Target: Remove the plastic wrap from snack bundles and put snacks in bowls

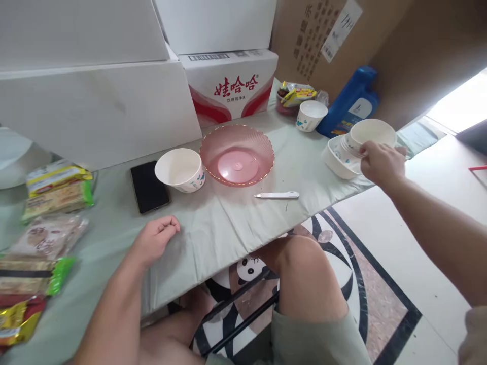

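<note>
My right hand (383,161) reaches to the far right of the table, fingers closed on the stacked white paper bowls (373,133). The stack leans in a white plastic tub (340,166); my hand hides part of both. My left hand (157,237) rests on the cloth near the front edge, fingers curled in with nothing visible in them. Just beyond it are a single paper bowl (178,170) and a black phone (150,186). A pink ribbed plastic dish (238,167) sits beside that bowl. In front of the dish lies a white-handled craft knife (277,195).
White cartons (232,86) and a brown cardboard box (323,40) wall off the back. A blue bottle (350,104), a paper cup (311,115) and a snack-filled container (291,99) stand at back right. Snack packets (57,192) line the left side. My knees are under the front edge.
</note>
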### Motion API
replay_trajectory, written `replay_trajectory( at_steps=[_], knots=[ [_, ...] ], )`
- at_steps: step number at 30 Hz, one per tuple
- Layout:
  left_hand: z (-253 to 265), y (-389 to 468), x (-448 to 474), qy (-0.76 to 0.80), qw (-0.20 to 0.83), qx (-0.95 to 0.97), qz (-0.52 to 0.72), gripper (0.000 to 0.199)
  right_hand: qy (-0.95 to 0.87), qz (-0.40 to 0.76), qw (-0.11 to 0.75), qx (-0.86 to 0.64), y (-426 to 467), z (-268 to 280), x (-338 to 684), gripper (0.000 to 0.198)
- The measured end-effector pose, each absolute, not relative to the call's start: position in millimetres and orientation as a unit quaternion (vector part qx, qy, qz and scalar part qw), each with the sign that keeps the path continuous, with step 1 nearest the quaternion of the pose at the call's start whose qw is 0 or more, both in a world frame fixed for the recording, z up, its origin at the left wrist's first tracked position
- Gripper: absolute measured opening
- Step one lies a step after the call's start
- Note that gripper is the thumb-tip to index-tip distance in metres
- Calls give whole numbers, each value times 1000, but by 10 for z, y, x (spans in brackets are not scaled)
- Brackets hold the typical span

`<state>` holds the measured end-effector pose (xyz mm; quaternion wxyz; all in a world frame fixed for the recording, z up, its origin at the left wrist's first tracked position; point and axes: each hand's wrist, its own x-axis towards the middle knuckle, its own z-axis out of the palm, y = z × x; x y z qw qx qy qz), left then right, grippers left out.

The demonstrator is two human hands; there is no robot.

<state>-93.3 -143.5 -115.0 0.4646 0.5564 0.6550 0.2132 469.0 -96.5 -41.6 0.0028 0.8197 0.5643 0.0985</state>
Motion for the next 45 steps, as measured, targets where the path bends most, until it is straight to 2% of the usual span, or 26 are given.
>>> replay_trajectory(
  at_steps=[5, 8, 11, 13, 15, 16, 18, 20, 22, 24, 27, 30, 33, 35, 42, 45],
  knots=[
    [-1113, -1357, -965, 635, 473, 585, 173, 20, 570, 46, 41, 819, -893, -368, 4714, 17],
    [-1078, -1374, -962, 623, 455, 612, 173, 19, 555, 20, 63, 829, -785, -287, 4619, 21],
    [-1080, -1447, -971, 605, 438, 641, 181, 18, 521, 49, 63, 850, -658, -182, 4343, 26],
    [-1089, -1503, -988, 612, 426, 642, 179, 17, 516, 103, 18, 850, -592, -85, 3986, 25],
    [-1089, -1551, -1008, 614, 420, 644, 178, 17, 606, 103, -37, 788, -575, 23, 3435, 13],
    [-1087, -1569, -1018, 611, 423, 645, 178, 16, 682, 56, -66, 726, -595, 71, 3081, 11],
    [-1081, -1589, -1038, 606, 430, 645, 180, 17, 808, -35, -114, 577, -688, 131, 2237, 18],
    [-1079, -1593, -1060, 596, 442, 648, 172, 17, 889, -53, -146, 430, -800, 119, 1277, 19],
    [-1079, -1591, -1086, 579, 453, 659, 162, 19, 941, -66, -124, 308, -842, 36, 300, 19],
    [-1069, -1594, -1121, 559, 475, 664, 142, 21, 966, -70, -80, 236, -751, -99, -600, 28],
    [-1033, -1612, -1188, 534, 512, 664, 108, 23, 961, -44, -36, 272, -385, -337, -1660, 44],
    [-991, -1611, -1271, 511, 530, 670, 92, 24, 939, -36, 46, 338, 56, -537, -2282, 57],
    [-962, -1561, -1355, 486, 558, 666, 97, 24, 930, -23, 128, 344, 344, -650, -2509, 74],
    [-952, -1514, -1395, 475, 571, 663, 95, 21, 925, -15, 145, 352, 410, -669, -2515, 76],
    [-967, -1472, -1333, 494, 561, 657, 97, 12, 949, 33, 36, 311, 184, -515, -2211, 70],
    [-997, -1484, -1216, 521, 540, 652, 109, 12, 951, 39, -77, 296, 15, -359, -2017, 46]
  ],
)
